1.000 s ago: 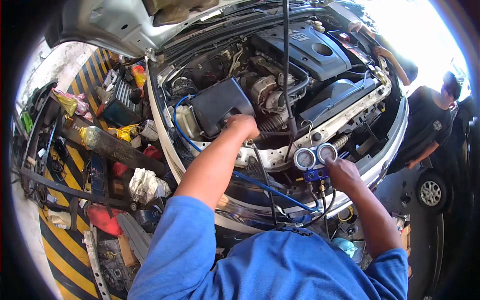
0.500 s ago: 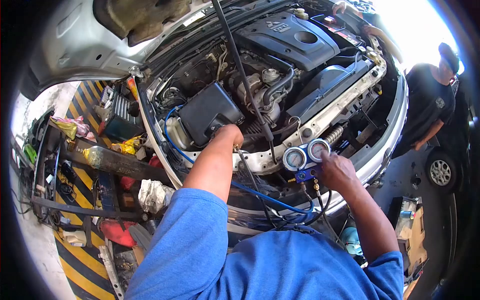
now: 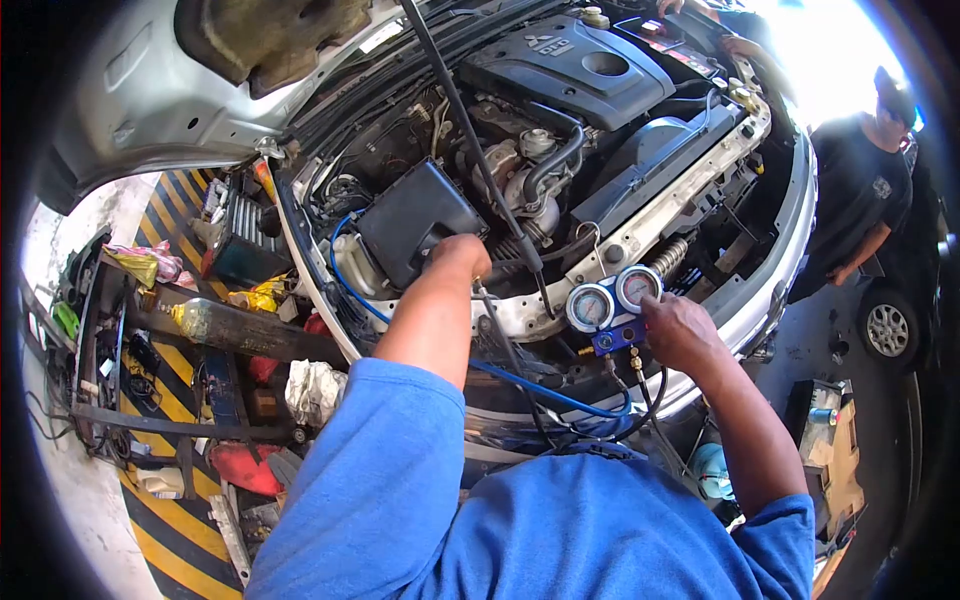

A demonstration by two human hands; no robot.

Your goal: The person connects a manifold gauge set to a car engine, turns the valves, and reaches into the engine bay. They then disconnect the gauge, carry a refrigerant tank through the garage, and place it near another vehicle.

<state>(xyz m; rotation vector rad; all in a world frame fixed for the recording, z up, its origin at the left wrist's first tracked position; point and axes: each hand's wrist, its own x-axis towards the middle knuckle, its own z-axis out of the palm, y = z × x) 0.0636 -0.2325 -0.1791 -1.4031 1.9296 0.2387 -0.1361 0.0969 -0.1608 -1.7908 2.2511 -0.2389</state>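
Observation:
My left hand (image 3: 458,258) reaches into the engine bay beside the black air filter box (image 3: 412,225); its fingers are hidden, with a hose end showing just below it. My right hand (image 3: 680,330) is closed at the right side of the blue gauge manifold (image 3: 620,337), which has two round dials (image 3: 590,306). A hook above the manifold hangs near the front rail. A blue hose (image 3: 530,393) and dark hoses run from below the manifold.
A black prop rod (image 3: 470,130) slants across the engine bay, under the raised hood (image 3: 110,90). A person (image 3: 855,200) stands at the right, and another person's hands rest by the battery. A gas cylinder (image 3: 240,330) lies at the left among parts.
The camera view has shifted slightly. Both hands stay at about the same places, and the person at the right has moved an arm a little.

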